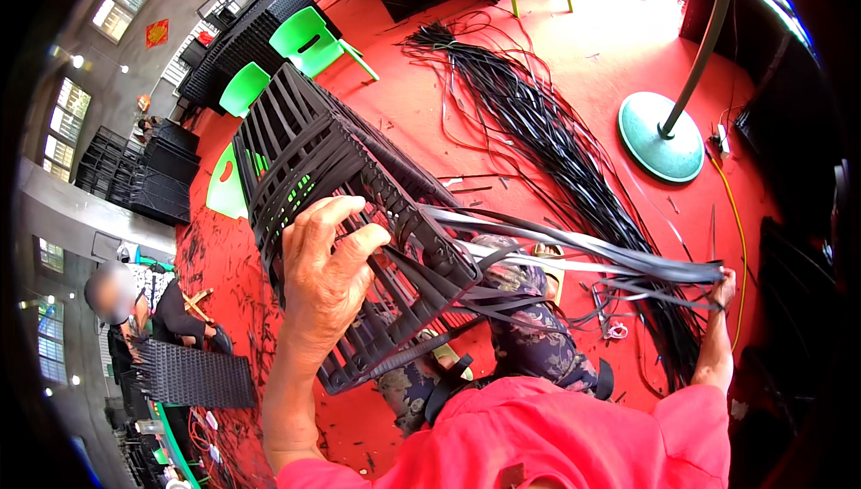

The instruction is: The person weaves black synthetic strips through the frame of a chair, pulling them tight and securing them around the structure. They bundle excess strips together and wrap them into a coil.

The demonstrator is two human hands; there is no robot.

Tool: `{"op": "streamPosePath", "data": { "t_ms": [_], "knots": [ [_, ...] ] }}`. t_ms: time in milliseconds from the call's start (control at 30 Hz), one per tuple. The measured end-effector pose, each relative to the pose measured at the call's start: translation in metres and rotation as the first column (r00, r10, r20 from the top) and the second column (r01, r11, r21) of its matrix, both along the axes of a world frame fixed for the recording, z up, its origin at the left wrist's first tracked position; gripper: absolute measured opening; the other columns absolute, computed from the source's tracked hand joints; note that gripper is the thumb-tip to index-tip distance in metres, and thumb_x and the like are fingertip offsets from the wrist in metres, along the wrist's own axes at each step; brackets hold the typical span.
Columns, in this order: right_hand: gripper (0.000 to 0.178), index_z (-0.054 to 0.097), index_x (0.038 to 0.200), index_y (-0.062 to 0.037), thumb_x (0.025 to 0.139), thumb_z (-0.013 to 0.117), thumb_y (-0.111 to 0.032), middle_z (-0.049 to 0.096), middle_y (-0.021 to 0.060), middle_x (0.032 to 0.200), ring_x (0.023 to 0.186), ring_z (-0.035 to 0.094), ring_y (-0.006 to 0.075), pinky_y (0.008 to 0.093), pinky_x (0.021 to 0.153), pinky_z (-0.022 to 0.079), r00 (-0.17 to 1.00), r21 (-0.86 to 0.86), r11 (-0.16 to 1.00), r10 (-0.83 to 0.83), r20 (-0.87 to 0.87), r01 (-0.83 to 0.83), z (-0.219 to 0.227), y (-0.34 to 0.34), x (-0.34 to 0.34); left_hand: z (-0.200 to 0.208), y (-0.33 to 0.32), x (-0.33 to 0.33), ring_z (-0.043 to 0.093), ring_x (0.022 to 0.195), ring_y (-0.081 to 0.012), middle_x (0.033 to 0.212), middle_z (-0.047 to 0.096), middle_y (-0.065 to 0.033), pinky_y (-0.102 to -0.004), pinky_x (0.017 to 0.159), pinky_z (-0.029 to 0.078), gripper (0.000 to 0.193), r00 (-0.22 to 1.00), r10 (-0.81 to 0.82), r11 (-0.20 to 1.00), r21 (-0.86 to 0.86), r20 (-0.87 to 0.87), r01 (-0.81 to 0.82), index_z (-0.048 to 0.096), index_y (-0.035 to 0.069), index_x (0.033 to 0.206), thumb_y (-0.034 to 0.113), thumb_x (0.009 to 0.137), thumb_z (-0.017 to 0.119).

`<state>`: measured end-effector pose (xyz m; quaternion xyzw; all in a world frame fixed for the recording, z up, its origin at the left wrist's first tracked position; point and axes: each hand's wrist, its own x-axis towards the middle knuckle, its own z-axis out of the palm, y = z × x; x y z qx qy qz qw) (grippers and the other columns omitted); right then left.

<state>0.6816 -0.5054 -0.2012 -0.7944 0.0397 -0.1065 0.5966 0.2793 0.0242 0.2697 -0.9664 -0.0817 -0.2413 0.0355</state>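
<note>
Daylight floods the far right of the red floor [628, 4], bleaching it nearly white, and more comes through the barred windows [67, 126] along the left wall [134, 49]. Silvery glare streaks the stretched black strips [592, 258]. The right margin sinks into deep shadow, detail lost. The fisheye lens tilts and bends the walls toward a black, rounded rim. A pale blur masks the seated person's [166, 309] face; the centre looks fairly sharp.

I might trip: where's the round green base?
In the head view's upper right, the base stands on the red floor, right of the black strip pile.
</note>
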Motion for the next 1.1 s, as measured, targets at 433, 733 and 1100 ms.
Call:
{"op": "streamPosePath", "data": {
  "t_ms": [433, 733, 1100],
  "knots": [
    [0.033, 0.064, 0.093, -0.0084, 0.075, 0.059, -0.035, 0.063, 0.0129, 0.075, 0.074, 0.062, 0.0285, 0.0424, 0.062, 0.048, -0.102, -0.377, -0.679, 0.553, -0.827, -0.63, -0.035, 0.145, -0.2, -0.003, 0.01, -0.021, 0.05, 0.107, -0.0275, 0.113, 0.052, -0.012, -0.0357, 0.094, 0.038, 0.044, 0.991, 0.097, 0.947, -0.314, 0.092, -0.064, 0.051, 0.005, 0.105, -0.009, 0.063, 0.052],
    [0.031, 0.063, 0.096, -0.0004, 0.09, 0.051, -0.028, 0.063, 0.0051, 0.075, 0.071, 0.061, 0.0112, 0.0234, 0.059, 0.047, -0.258, 0.315, -0.15, 0.906, -0.335, -0.937, 0.303, 0.262, -0.158, -0.002, 0.009, -0.03, 0.05, 0.107, -0.0295, 0.109, 0.053, -0.0131, -0.0379, 0.093, 0.039, 0.038, 0.995, 0.08, 0.967, -0.248, 0.065, -0.061, 0.053, 0.004, 0.102, -0.008, 0.066, 0.053],
    [0.065, 0.042, 0.128, 0.0015, 0.089, 0.046, -0.05, 0.05, 0.0134, 0.124, 0.117, 0.044, 0.019, 0.0331, 0.102, 0.03, -0.155, 0.571, -0.204, 0.979, 0.134, -0.795, 0.407, 0.477, -0.235, -0.003, 0.011, -0.038, 0.053, 0.101, -0.0288, 0.109, 0.053, -0.0136, -0.0365, 0.085, 0.044, 0.027, 0.985, 0.076, 0.973, -0.227, 0.152, -0.039, 0.057, 0.002, 0.098, -0.006, 0.073, 0.053]
  ]
}}
